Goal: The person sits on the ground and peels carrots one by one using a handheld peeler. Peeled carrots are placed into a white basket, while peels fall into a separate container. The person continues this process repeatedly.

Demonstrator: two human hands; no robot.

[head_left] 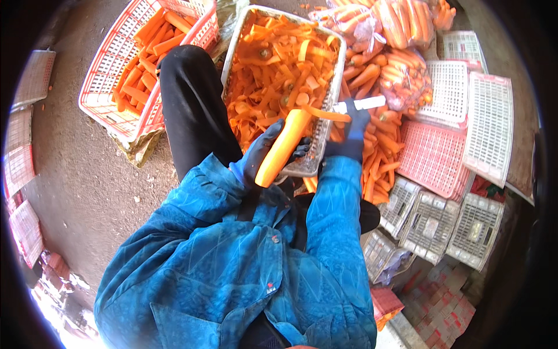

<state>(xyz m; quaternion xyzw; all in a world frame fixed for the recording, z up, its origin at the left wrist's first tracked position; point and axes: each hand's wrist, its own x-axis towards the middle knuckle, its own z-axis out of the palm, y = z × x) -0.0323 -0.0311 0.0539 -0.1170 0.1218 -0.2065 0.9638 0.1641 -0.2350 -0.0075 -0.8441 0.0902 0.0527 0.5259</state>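
My left hand (261,150), in a dark blue glove, grips a large peeled carrot (281,150) slantwise over a white plastic crate (343,65). Carrot peelings (279,56) and cut carrot ends heap up inside that crate. A strip of peel (329,115) stretches from the carrot's top end towards my right hand (356,124), which is gloved too and slightly blurred. Its fingers are closed on a white-handled tool (364,104), probably a peeler; the blade cannot be made out. Unpeeled carrots (379,152) lie in a pile beneath and beyond my right hand.
A pink-and-white plastic basket (104,87) at left holds peeled carrots (139,83). Bagged carrots (403,22) sit at the upper right. Stacked crates (436,157) line the right side. My bent knee (189,65) rises between the basket and the peelings crate.
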